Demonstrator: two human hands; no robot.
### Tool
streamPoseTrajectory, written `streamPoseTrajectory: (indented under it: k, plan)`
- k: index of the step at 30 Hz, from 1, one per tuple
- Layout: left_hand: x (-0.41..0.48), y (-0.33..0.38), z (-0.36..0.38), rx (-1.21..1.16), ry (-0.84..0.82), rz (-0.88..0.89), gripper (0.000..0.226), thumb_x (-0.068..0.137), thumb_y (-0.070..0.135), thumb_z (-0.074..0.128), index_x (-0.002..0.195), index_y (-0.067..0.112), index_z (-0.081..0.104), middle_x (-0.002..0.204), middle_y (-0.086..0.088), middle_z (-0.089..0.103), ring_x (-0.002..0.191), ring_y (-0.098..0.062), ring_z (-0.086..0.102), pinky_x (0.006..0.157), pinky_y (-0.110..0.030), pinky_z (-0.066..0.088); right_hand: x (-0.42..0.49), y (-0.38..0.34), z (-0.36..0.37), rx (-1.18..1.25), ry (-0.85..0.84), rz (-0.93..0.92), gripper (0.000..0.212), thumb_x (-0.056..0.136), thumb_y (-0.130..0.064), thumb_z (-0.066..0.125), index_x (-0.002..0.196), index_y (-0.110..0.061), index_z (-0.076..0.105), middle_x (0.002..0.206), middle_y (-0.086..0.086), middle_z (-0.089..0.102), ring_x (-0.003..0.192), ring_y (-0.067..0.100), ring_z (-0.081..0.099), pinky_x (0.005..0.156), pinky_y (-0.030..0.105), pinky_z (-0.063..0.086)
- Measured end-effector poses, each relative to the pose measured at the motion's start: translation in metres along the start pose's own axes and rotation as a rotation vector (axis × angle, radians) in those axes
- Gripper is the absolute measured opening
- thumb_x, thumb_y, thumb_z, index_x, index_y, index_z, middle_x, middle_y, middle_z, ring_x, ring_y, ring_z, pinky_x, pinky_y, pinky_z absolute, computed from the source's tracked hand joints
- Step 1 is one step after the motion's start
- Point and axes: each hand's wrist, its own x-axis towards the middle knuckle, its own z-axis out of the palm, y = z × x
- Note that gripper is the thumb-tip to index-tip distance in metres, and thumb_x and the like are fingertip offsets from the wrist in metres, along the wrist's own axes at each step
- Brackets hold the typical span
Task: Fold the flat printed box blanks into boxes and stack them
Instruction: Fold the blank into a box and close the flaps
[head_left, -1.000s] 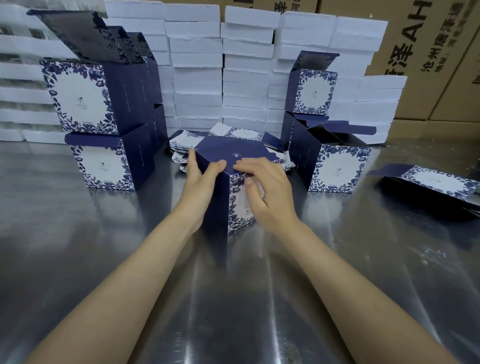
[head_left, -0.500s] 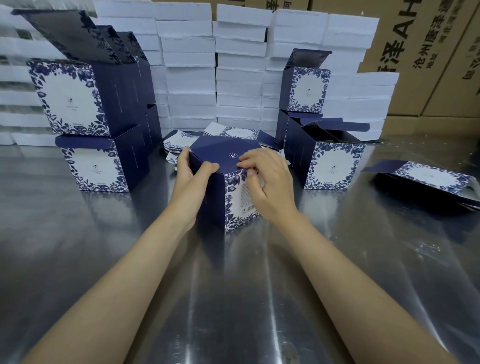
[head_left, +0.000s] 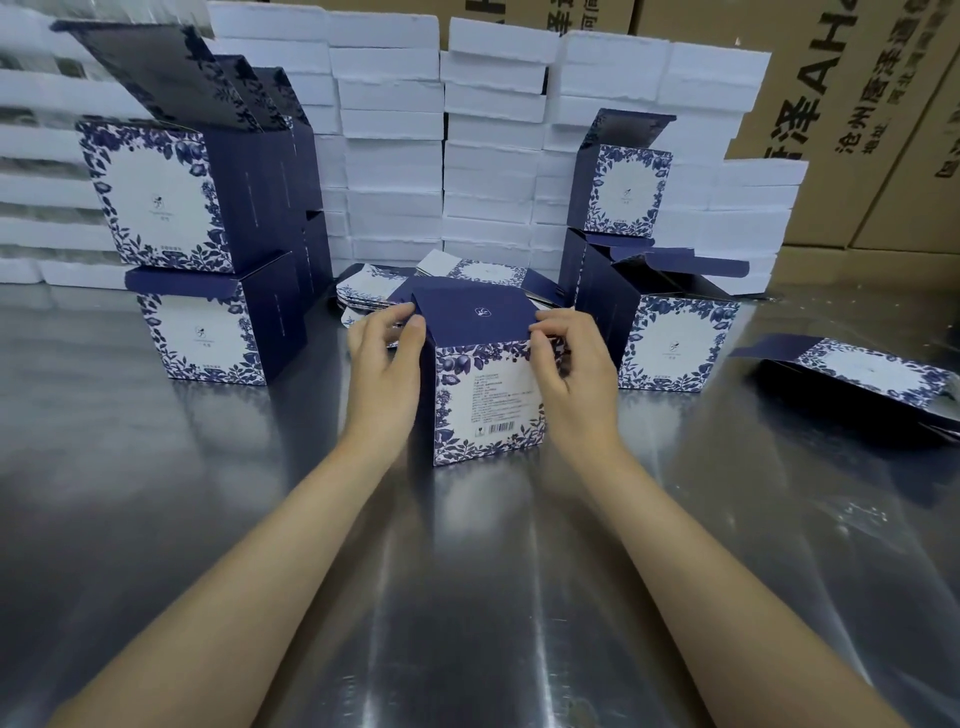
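A navy and white floral box (head_left: 485, 400) stands upright on the steel table, its barcode face towards me and its navy top flap lying nearly shut. My left hand (head_left: 384, 364) holds its left side, thumb and fingers at the top left corner. My right hand (head_left: 566, 369) pinches the top right edge of the flap. Behind the box lies a pile of flat blanks (head_left: 467, 278). Folded boxes are stacked two high at the left (head_left: 197, 254) and at the right (head_left: 654, 280), their lids standing open.
White foam trays (head_left: 488, 156) are stacked in a wall at the back. Brown cartons (head_left: 857, 104) stand at the back right. A partly folded blank (head_left: 862, 374) lies on the table (head_left: 467, 597) at the far right.
The box has turned so that its barcode face points at me instead of a corner. Both hands have shifted to the box's top corners, and the flap now lies flatter.
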Motion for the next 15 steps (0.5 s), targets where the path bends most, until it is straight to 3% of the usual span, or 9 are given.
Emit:
streamPoseTrajectory:
  k: [3, 5, 8, 11, 13, 15]
  plan:
    - [-0.004, -0.002, 0.003, 0.071, -0.077, 0.061, 0.030, 0.100, 0.032, 0.049, 0.129, 0.023, 0.052, 0.122, 0.014, 0.043, 0.098, 0.023, 0.047, 0.084, 0.003, 0.033, -0.001, 0.000, -0.003, 0.013, -0.030, -0.025, 0.013, 0.093, -0.029, 0.053, 0.095, -0.021, 0.063, 0.101, -0.026, 0.055, 0.108, -0.001, 0.051, 0.084, 0.042, 0.048]
    - [-0.005, -0.003, 0.004, 0.116, -0.086, 0.076, 0.036, 0.101, 0.036, 0.047, 0.135, 0.026, 0.046, 0.127, 0.014, 0.041, 0.097, 0.029, 0.042, 0.079, 0.007, 0.029, 0.000, 0.001, -0.004, 0.039, -0.034, -0.061, 0.012, 0.092, -0.028, 0.056, 0.093, -0.020, 0.065, 0.099, -0.025, 0.056, 0.107, -0.006, 0.048, 0.084, 0.042, 0.047]
    - [-0.005, -0.004, 0.002, 0.144, -0.100, 0.066, 0.040, 0.102, 0.039, 0.042, 0.140, 0.026, 0.043, 0.132, 0.018, 0.040, 0.100, 0.035, 0.035, 0.079, 0.010, 0.025, 0.001, -0.001, -0.002, 0.102, -0.014, -0.054, 0.006, 0.090, -0.023, 0.062, 0.085, -0.023, 0.065, 0.096, -0.021, 0.058, 0.102, 0.001, 0.051, 0.083, 0.043, 0.047]
    - [-0.007, -0.004, 0.001, 0.136, -0.100, 0.065, 0.044, 0.103, 0.043, 0.034, 0.143, 0.028, 0.040, 0.138, 0.019, 0.040, 0.113, 0.028, 0.036, 0.089, 0.007, 0.024, -0.001, -0.007, 0.001, 0.122, -0.003, -0.036, 0.009, 0.089, -0.023, 0.063, 0.080, -0.023, 0.065, 0.089, -0.020, 0.058, 0.097, 0.003, 0.053, 0.082, 0.039, 0.046]
    - [-0.011, -0.003, 0.002, 0.102, -0.106, 0.066, 0.051, 0.100, 0.052, 0.028, 0.145, 0.030, 0.038, 0.143, 0.017, 0.036, 0.128, 0.011, 0.035, 0.101, -0.004, 0.024, -0.002, -0.011, 0.001, 0.102, -0.011, -0.047, 0.012, 0.088, -0.024, 0.064, 0.079, -0.018, 0.067, 0.085, -0.018, 0.058, 0.094, 0.006, 0.055, 0.079, 0.039, 0.046]
    - [-0.013, -0.003, 0.002, 0.071, -0.086, 0.048, 0.053, 0.095, 0.057, 0.028, 0.142, 0.033, 0.038, 0.142, 0.014, 0.035, 0.131, 0.000, 0.037, 0.106, -0.016, 0.026, -0.004, -0.018, 0.001, 0.065, -0.028, -0.110, 0.013, 0.088, -0.023, 0.066, 0.077, -0.016, 0.069, 0.081, -0.012, 0.059, 0.089, 0.015, 0.057, 0.075, 0.038, 0.045]
